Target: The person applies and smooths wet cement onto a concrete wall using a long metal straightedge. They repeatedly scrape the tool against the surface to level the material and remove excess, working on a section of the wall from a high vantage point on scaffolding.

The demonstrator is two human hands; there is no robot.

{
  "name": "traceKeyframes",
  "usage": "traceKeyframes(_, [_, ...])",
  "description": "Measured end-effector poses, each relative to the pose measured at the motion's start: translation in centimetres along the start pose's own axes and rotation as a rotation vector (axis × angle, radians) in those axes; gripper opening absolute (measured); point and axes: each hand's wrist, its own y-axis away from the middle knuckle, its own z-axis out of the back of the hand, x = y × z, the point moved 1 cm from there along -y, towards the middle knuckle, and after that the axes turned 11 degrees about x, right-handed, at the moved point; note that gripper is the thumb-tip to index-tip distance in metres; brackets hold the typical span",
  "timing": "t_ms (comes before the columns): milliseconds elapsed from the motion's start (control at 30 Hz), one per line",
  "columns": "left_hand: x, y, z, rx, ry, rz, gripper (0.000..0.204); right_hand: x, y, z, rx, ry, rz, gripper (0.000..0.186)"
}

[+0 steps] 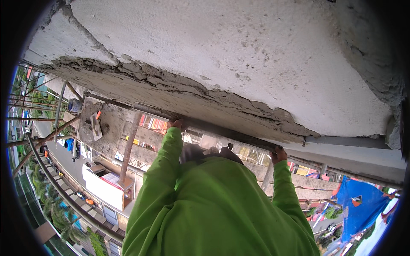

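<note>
Dark bar [230, 133] is lying crosswise, spanning your left hand [176, 123] and right hand [279, 155]. Both are apparently gripping it, fingers partly hidden.

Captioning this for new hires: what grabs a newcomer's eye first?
Probably the bright green shirt filling the lower middle, its sleeves running up to the left hand and right hand, both on a long dark bar. Above that, a ragged grey mortar band slants across the pale wall. Then the blue sheet at lower right and an orange-handled trowel at left.
</note>
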Motion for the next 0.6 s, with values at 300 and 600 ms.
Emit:
traceKeyframes(300, [-13.1, 3.3, 3.9, 0.098, 0.032, -0.112, 0.021, -0.4, 2.8, -8.7, 0.074, -0.035, 0.002, 0.02])
traceKeyframes(600, [-27.5, 9.1, 5.9, 0.054, -0.085, -0.298, 0.022, 2.0, 8.3, -18.5, 0.141, -0.117, 0.076, 0.02])
